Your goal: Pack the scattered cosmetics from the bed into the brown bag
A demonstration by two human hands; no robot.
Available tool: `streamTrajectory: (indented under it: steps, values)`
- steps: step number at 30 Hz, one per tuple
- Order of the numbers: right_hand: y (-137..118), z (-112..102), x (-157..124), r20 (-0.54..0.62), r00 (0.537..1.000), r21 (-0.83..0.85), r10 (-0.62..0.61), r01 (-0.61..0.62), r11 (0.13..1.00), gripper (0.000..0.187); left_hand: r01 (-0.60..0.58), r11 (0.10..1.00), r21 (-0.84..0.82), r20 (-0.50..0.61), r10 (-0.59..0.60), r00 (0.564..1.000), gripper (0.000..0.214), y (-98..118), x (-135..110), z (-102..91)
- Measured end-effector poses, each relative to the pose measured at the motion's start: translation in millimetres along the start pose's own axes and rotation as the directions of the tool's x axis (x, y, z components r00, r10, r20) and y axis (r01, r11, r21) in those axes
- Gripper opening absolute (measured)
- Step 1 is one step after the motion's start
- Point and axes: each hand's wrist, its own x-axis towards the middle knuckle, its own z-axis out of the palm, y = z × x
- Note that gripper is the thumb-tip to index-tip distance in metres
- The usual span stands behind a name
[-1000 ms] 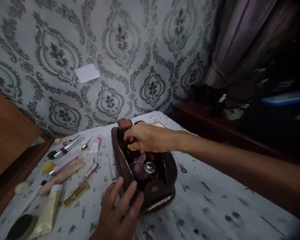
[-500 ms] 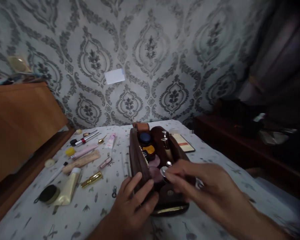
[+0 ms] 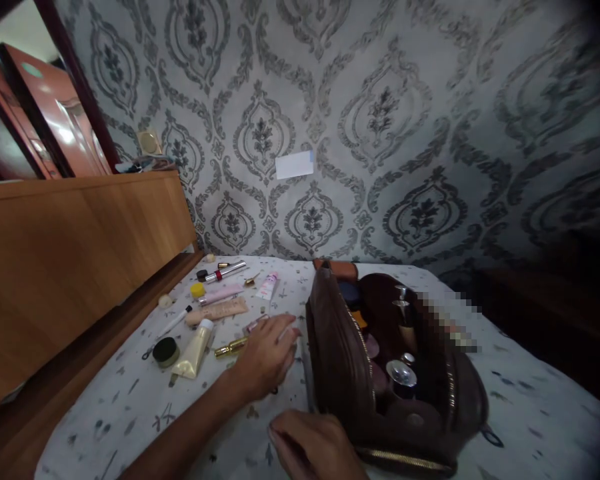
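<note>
My left hand [image 3: 267, 353] is over the cloth left of the brown makeup bag [image 3: 343, 347], its fingers loosely bent and slightly apart. Beside it lie a gold tube [image 3: 230, 347] and a small pinkish tube [image 3: 257, 324], both partly covered by the hand. My right hand [image 3: 317, 443] is low in front, near the bag's left side, fingers curled and their tips hidden. The bag stands unzipped. Inside are a silver-capped container [image 3: 401, 377], a bottle with a silver top [image 3: 406, 327], an orange item [image 3: 359, 319] and a dark blue round item [image 3: 349, 291].
On the patterned cloth at left lie a cream tube [image 3: 195, 350], a dark-lidded jar [image 3: 165, 352], a beige tube [image 3: 217, 311], a pink-and-white tube [image 3: 268, 285] and several smaller cosmetics. A wooden panel [image 3: 85, 247] borders the left, a patterned wall [image 3: 320, 120] the back.
My view has turned left, so the bag appears further right. My right hand has let go of the silver-capped container and left the bag. My left hand has moved off the bag toward the cosmetics.
</note>
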Motion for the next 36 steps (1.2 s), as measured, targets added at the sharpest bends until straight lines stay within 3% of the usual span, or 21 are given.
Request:
streamTrajectory:
  steps: [1,3,5,7,9,12,16,20,24,28,32,35,36]
  values:
    - [1,9,9,-0.001,0.995,0.057,0.103,-0.103,0.993,0.021,0.109,0.994,-0.029,0.079,-0.106,0.991,0.022,-12,4,3.9]
    - [1,25,28,0.008,0.95,0.244,0.311,-0.303,0.921,0.021,0.353,0.933,-0.065,0.222,-0.331,0.917,0.023,-38,14,12.4]
    - [4,40,48,0.106,0.878,0.51,0.467,-0.451,0.732,0.022,0.459,0.888,-0.045,0.259,-0.433,0.863,0.023,-65,28,21.7]
    - [9,54,63,0.215,0.814,0.679,0.54,-0.522,0.517,0.031,0.526,0.851,-0.013,0.28,-0.502,0.819,0.022,-89,41,32.3]
    - [16,65,71,0.229,0.796,0.763,0.561,-0.505,0.404,0.043,0.575,0.818,0.019,0.3,-0.553,0.777,0.021,-106,51,44.2]
    - [24,73,68,0.169,0.835,0.799,0.523,-0.427,0.423,0.046,0.613,0.787,0.068,0.312,-0.6,0.736,0.023,-117,58,61.8]
    - [26,72,57,0.184,0.881,0.778,0.437,-0.402,0.483,0.038,0.622,0.77,0.139,0.308,-0.631,0.712,0.033,-115,59,76.4]
    - [24,69,55,0.164,0.896,0.756,0.413,-0.383,0.531,0.036,0.612,0.767,0.191,0.307,-0.639,0.705,0.032,-112,64,77.4]
    - [25,69,56,0.198,0.885,0.759,0.422,-0.41,0.505,0.036,0.618,0.759,0.207,0.318,-0.649,0.691,0.035,-112,62,69.6]
    - [27,73,55,0.212,0.882,0.762,0.422,-0.419,0.494,0.035,0.612,0.77,0.179,0.339,-0.632,0.697,0.032,-110,50,51.8]
    - [30,77,55,0.201,0.889,0.76,0.412,-0.407,0.506,0.036,0.586,0.805,0.097,0.325,-0.582,0.746,0.023,-89,41,12.9]
    - [31,77,55,0.184,0.894,0.75,0.41,-0.397,0.529,0.037,0.495,0.865,-0.081,0.314,-0.449,0.837,0.024,-55,26,-28.7]
    - [32,77,55,0.18,0.895,0.729,0.408,-0.4,0.556,0.037,0.378,0.887,-0.266,0.297,-0.297,0.908,0.029,-43,16,-41.8]
